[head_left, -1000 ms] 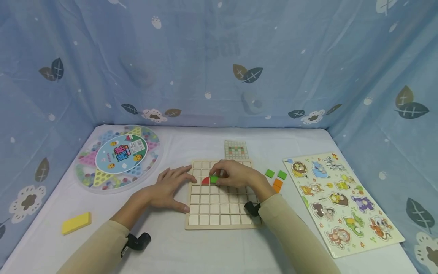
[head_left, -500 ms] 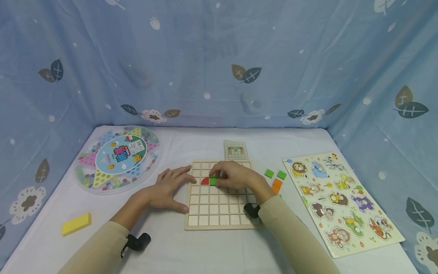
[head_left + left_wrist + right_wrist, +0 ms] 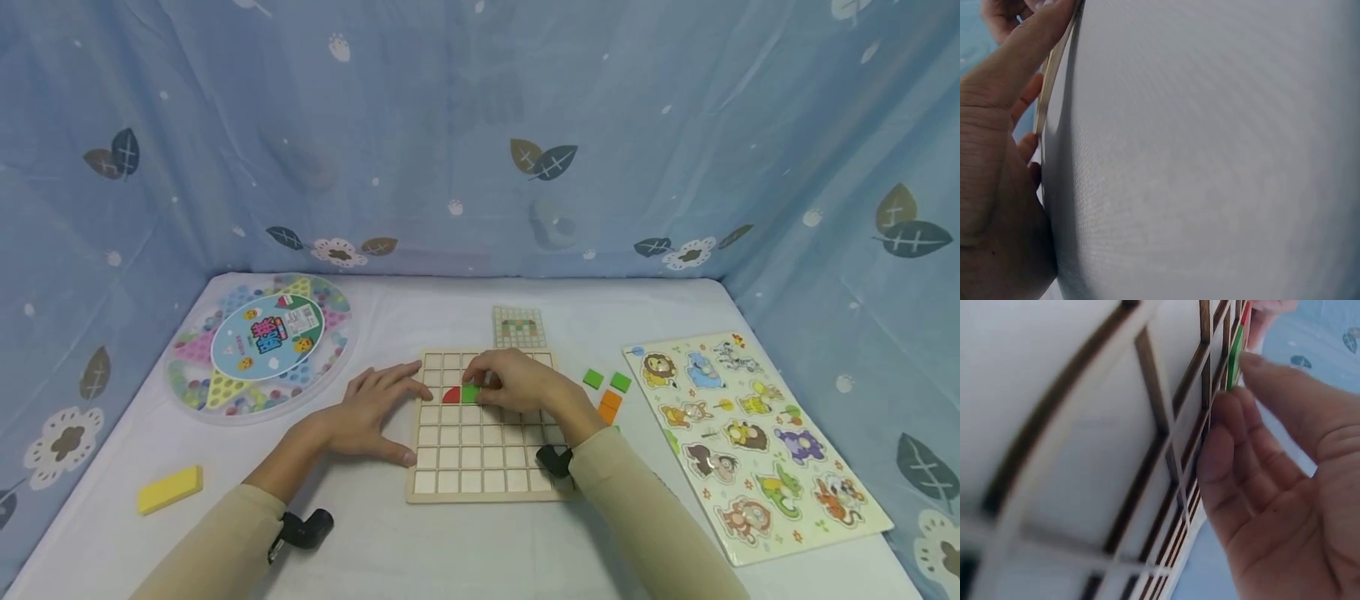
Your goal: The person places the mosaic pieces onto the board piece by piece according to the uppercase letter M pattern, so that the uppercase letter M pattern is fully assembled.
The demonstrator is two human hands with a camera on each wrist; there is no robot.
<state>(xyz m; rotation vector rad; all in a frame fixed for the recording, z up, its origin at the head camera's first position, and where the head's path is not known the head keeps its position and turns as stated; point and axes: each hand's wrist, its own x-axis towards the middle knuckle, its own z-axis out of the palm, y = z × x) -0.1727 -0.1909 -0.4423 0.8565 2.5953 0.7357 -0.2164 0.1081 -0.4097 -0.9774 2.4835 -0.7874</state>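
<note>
A wooden grid board (image 3: 471,457) lies flat in front of me. Between the thumb and fingers of my right hand (image 3: 521,383) is a green square tile (image 3: 470,393), pinched over a cell in the upper left part of the grid. Its left side adjoins a red quarter-round tile (image 3: 452,396). In the right wrist view, the thumb touches the edge of the green tile (image 3: 1234,359); part of the grip is hidden. My left hand (image 3: 371,414) rests with spread fingers against the board's left edge, fingertips on the frame and thumb near the lower left.
Behind the board lies a small pattern card (image 3: 519,327). Loose green tiles (image 3: 593,379) and orange tiles (image 3: 610,406) lie to its right, beside an animal puzzle (image 3: 757,450). At left are a round marble game box (image 3: 266,337) and a yellow block (image 3: 170,490).
The green tile has settled slightly lower and flatter over its cell beside the red tile. Both hands stay in nearly the same place.
</note>
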